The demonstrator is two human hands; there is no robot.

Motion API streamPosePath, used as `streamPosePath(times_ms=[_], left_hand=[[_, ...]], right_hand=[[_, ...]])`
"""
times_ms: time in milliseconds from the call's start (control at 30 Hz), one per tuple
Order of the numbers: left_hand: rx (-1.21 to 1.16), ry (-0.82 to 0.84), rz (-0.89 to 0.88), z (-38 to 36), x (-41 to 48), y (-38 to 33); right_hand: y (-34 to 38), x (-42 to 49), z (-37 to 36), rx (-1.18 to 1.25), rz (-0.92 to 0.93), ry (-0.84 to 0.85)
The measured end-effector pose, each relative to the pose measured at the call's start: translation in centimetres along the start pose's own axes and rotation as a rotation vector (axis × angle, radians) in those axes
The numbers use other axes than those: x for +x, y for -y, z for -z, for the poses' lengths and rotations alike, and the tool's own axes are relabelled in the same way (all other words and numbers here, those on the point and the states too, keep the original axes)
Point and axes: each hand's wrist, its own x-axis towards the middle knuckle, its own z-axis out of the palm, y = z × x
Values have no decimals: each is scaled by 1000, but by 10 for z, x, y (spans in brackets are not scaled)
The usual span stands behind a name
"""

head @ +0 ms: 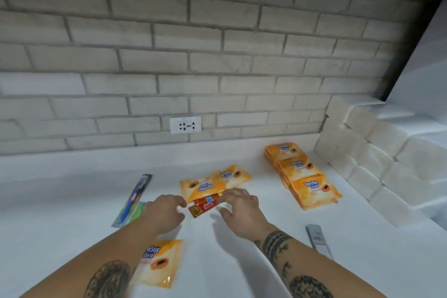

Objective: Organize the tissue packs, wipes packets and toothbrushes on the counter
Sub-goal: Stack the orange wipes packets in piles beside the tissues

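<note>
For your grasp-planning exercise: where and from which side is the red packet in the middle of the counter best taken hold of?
Probably by the red packet's near, lower-left end, coming from the front. It lies flat, and its far end is tucked under an orange packet, so only the near end is free for the fingers.

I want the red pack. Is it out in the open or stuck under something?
Partly under: the red pack has its far end tucked beneath an orange packet, its near end showing.

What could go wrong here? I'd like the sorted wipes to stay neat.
1. The red pack lies partly under the upside-down orange packet; pulling it out with the left hand and right hand may drag that packet askew.
2. The lone orange packet lies beneath the left forearm and could get swept along.
3. The right-hand row of three packets overlaps loosely, so a nudge might shift it.
</note>
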Motion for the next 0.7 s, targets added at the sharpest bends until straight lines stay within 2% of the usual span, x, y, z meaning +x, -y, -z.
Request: streamPosePath(times_ms=[100, 200, 333, 433, 567, 700], left_hand=[[-46, 91, 37, -2, -38, 48], [19, 231, 26, -13, -67, 74], [107, 174, -16, -38, -91, 90], [122, 114, -54, -47, -94, 91], [96, 17, -145, -47, -93, 92], [70, -70, -250, -51, -85, 77]], right_hand=[[47, -14, -28, -21, 21, 67], [85, -26, -53, -53, -11, 186], [118, -38, -86, -76, -144, 333], [125, -44, -109, 49, -247, 265], [126, -47, -117, 507, -517, 138], [111, -57, -103, 778, -651, 2]])
